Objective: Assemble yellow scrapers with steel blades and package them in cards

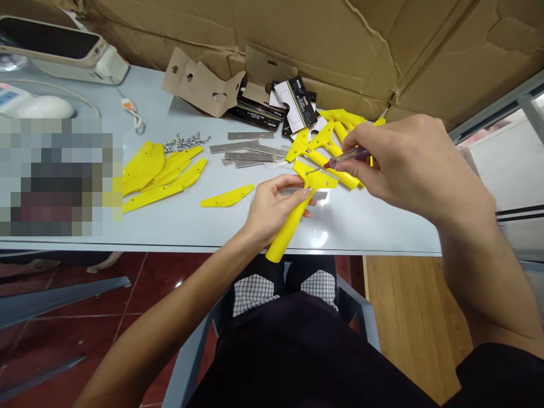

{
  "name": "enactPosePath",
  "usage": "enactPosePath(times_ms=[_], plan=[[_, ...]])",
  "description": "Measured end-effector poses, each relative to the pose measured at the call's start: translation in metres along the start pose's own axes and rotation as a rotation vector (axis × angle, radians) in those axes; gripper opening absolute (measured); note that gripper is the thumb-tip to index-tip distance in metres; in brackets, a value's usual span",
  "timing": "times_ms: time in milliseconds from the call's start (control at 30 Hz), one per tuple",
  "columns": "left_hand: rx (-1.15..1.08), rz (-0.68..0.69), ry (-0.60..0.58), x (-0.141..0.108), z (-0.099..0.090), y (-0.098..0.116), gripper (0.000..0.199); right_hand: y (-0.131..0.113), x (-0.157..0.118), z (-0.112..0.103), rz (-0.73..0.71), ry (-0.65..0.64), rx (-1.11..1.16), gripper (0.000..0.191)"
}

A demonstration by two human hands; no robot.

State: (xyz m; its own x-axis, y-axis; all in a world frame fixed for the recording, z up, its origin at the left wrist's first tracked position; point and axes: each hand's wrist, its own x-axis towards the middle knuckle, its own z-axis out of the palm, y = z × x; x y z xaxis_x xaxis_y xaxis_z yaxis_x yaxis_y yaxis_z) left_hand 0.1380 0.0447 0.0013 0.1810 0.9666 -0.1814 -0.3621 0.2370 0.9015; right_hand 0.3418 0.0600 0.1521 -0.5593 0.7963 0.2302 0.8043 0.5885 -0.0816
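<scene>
A glossy yellow tool (291, 226) with a tube-shaped handle and a flared, flat head is held tilted above the front edge of the table (170, 226). Its neck is gripped by the left hand (283, 207), the thumb laid on top and the fingers closed round it. A translucent screwdriver (351, 157) is pinched between the thumb and forefinger of the right hand (395, 164); how the other fingers are set cannot be told. Its thin metal shaft is pointed at the left part of the yellow head, though whether the tip is seated cannot be made out.

Thin, dull-silver blades (250, 148) are scattered behind the left hand, with small shiny screws (189, 141) heaped beside them. Smooth yellow plates (147, 170) are piled to the left, and one loose plate (227, 196) is set nearer the left hand. More yellow handles (340, 141) are crowded just behind the tool, so little room is left there; more bare surface is found along the front edge.

The pale, glossy tabletop is backed by creased brown cardboard (306, 34), before which opened cartons (204, 90) are placed. Below, red tiles (102, 317) and wood-patterned flooring (408, 328) are seen
</scene>
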Motion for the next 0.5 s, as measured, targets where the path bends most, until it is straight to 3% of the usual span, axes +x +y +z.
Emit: enactPosePath(times_ms=[133,367,500], plan=[[0.014,0.003,-0.013,-0.0006,-0.0005,-0.0002,0.024,-0.0012,0.0,0.0012,0.015,0.018,-0.196,0.037],[-0.04,0.009,-0.005,0.0005,-0.0007,0.0002,0.025,0.0034,-0.0049,0.0022,-0.003,-0.069,-0.061,0.036],[-0.029,0.011,-0.011,-0.0002,0.0005,0.0007,0.023,0.003,-0.0056,0.0018,-0.053,-0.083,0.004,0.02]])
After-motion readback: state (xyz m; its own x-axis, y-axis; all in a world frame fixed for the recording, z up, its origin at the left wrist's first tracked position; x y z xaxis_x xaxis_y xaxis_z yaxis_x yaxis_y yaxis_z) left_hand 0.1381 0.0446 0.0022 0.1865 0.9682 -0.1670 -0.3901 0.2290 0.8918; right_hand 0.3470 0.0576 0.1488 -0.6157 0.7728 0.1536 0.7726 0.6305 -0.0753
